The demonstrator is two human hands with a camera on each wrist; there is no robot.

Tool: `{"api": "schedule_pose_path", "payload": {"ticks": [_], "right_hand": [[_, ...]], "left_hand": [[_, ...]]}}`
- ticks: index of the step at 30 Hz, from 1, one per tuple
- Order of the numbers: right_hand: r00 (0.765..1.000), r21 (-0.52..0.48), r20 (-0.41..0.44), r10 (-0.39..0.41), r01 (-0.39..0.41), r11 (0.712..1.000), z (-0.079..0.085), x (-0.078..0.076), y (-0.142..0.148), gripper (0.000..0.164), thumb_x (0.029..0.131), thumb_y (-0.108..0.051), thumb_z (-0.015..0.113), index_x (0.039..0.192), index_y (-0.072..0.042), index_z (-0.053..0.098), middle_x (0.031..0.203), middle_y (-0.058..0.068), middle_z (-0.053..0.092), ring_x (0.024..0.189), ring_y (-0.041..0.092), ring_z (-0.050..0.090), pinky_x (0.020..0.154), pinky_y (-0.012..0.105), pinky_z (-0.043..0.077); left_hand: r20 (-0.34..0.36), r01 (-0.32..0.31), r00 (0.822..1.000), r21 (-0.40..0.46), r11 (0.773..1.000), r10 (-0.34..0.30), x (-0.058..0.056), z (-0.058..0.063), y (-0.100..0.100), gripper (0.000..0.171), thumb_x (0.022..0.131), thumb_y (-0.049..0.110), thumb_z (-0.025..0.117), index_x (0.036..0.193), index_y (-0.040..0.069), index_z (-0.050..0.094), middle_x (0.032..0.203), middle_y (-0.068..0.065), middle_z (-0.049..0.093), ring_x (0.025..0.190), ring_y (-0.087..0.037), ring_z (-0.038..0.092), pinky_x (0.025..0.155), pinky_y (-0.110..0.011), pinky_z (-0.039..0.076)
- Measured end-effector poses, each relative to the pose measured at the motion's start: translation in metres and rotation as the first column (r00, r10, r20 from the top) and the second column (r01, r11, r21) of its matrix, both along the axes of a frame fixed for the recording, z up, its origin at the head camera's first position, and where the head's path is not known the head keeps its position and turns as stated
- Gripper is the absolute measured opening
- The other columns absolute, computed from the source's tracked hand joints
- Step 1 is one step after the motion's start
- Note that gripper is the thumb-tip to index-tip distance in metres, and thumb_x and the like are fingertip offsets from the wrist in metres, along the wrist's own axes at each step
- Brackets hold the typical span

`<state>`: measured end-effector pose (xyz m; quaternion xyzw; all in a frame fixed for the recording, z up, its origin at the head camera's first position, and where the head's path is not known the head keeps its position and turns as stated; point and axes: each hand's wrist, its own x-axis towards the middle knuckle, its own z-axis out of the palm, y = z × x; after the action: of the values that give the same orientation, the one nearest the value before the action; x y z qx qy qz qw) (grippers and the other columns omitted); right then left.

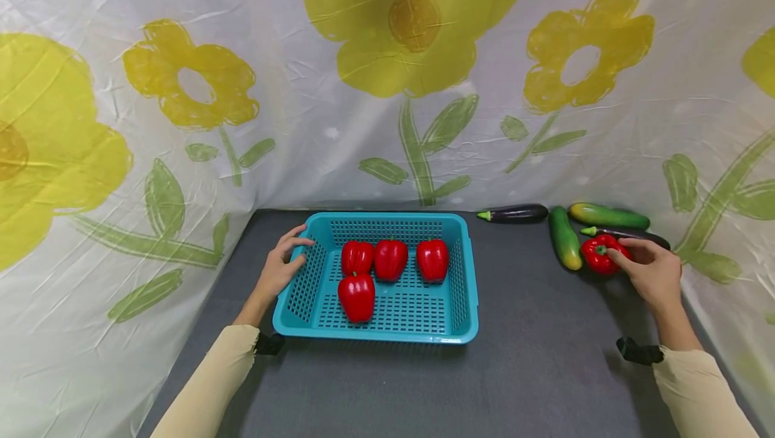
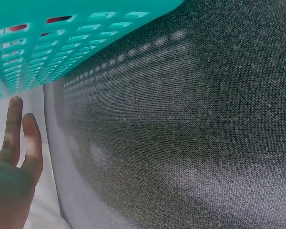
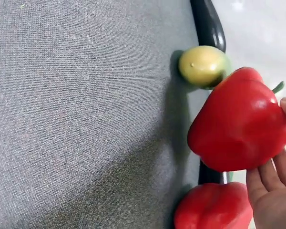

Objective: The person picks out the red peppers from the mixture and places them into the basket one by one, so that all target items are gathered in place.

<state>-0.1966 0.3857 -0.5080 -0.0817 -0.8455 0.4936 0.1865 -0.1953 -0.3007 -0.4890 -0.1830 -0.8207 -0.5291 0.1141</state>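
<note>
My right hand [image 1: 654,270] holds a red bell pepper [image 3: 240,121], thumb on one side and fingers on the other. The pepper is tilted, with its green stem toward the thumb in the right wrist view. Close by lies a second red bell pepper [image 3: 212,207], mostly hidden in the head view. On the left, my left hand [image 1: 281,268] is at the rim of a blue-green perforated basket [image 1: 375,337], with straight fingers [image 2: 32,138] beside its wall. Several red bell peppers [image 1: 357,298] sit inside the basket.
Behind the right hand lie a green cucumber with a yellow end [image 1: 564,239], another cucumber [image 1: 608,216] and a dark eggplant [image 1: 650,236]. Another eggplant [image 1: 514,214] lies along the back edge. A flowered curtain [image 1: 290,122] surrounds the grey table [image 1: 533,371].
</note>
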Motion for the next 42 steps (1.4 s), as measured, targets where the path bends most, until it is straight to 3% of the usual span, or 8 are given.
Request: {"api": "schedule_pose_path", "payload": {"ticks": [12,19,24,29,32,34,38,42], "right_hand": [[0.985,0.046,-0.089,0.145,-0.141,0.989,-0.003,-0.001,-0.001,0.025,0.092,-0.002,0.074,0.113,0.010,0.069,0.100,-0.013,0.069,0.091,-0.011,0.061,0.073,0.007,0.045],[0.991,0.041,0.005,0.135,-0.135,0.990,0.000,0.002,-0.001,0.037,0.090,-0.017,0.080,0.119,0.002,0.068,0.103,-0.015,0.065,0.086,-0.008,0.060,0.068,0.010,0.045],[0.980,0.094,0.073,0.184,-0.190,0.977,-0.002,0.004,-0.001,0.057,0.086,-0.020,0.084,0.132,0.000,0.058,0.125,0.014,0.058,0.092,0.002,0.056,0.070,0.011,0.044],[0.980,0.173,0.095,0.176,-0.191,0.966,-0.006,0.000,-0.005,0.067,0.084,-0.017,0.085,0.136,0.005,0.048,0.135,0.029,0.048,0.108,0.031,0.051,0.072,0.011,0.039],[0.985,0.202,0.094,0.141,-0.158,0.967,-0.007,0.000,-0.007,0.066,0.085,-0.015,0.084,0.135,0.006,0.047,0.132,0.032,0.049,0.112,0.044,0.049,0.076,0.021,0.043],[0.988,0.212,0.096,0.124,-0.142,0.967,-0.007,0.000,-0.007,0.063,0.086,-0.016,0.083,0.134,0.006,0.047,0.131,0.033,0.049,0.114,0.048,0.048,0.076,0.026,0.043],[0.992,0.216,0.075,0.102,-0.116,0.969,-0.008,0.000,-0.007,0.058,0.087,-0.017,0.082,0.133,0.003,0.052,0.130,0.031,0.053,0.110,0.042,0.051,0.073,0.020,0.040],[0.995,0.190,0.033,0.090,-0.095,0.977,-0.010,0.000,-0.007,0.056,0.087,-0.019,0.082,0.133,0.001,0.056,0.129,0.028,0.056,0.101,0.018,0.052,0.073,0.013,0.038]], "left_hand": [[0.006,-0.004,1.000,0.000,1.000,0.004,-0.001,-0.002,-0.002,0.026,0.092,-0.018,0.051,0.116,-0.019,0.061,0.150,-0.037,0.034,0.138,-0.057,0.029,0.100,-0.076,0.024],[-0.006,-0.008,1.000,0.004,1.000,0.008,-0.013,-0.024,-0.012,0.028,0.093,-0.017,0.052,0.118,-0.014,0.063,0.153,-0.032,0.034,0.141,-0.052,0.029,0.101,-0.076,0.024],[-0.003,-0.017,1.000,-0.002,1.000,0.017,-0.018,-0.035,-0.017,0.030,0.094,-0.015,0.052,0.121,-0.010,0.064,0.156,-0.027,0.034,0.143,-0.048,0.029,0.102,-0.075,0.024],[0.001,-0.013,1.000,-0.006,1.000,0.013,-0.010,-0.021,-0.010,0.027,0.093,-0.015,0.052,0.118,-0.014,0.063,0.153,-0.034,0.033,0.140,-0.054,0.029,0.099,-0.077,0.025],[0.015,-0.011,1.000,-0.002,1.000,0.011,-0.004,-0.010,-0.005,0.027,0.093,-0.015,0.052,0.117,-0.017,0.062,0.151,-0.037,0.033,0.138,-0.056,0.029,0.098,-0.076,0.027],[0.018,-0.012,1.000,-0.005,1.000,0.012,-0.005,-0.011,-0.005,0.027,0.093,-0.015,0.051,0.118,-0.016,0.062,0.151,-0.036,0.033,0.137,-0.056,0.030,0.098,-0.075,0.028],[0.010,-0.011,1.000,-0.025,1.000,0.012,-0.002,-0.005,-0.003,0.026,0.093,-0.014,0.051,0.117,-0.017,0.060,0.150,-0.038,0.032,0.135,-0.059,0.030,0.095,-0.076,0.029],[0.003,-0.012,1.000,-0.034,0.999,0.012,-0.002,-0.003,-0.002,0.026,0.093,-0.014,0.051,0.116,-0.018,0.059,0.150,-0.039,0.032,0.134,-0.060,0.031,0.094,-0.077,0.029]]}}
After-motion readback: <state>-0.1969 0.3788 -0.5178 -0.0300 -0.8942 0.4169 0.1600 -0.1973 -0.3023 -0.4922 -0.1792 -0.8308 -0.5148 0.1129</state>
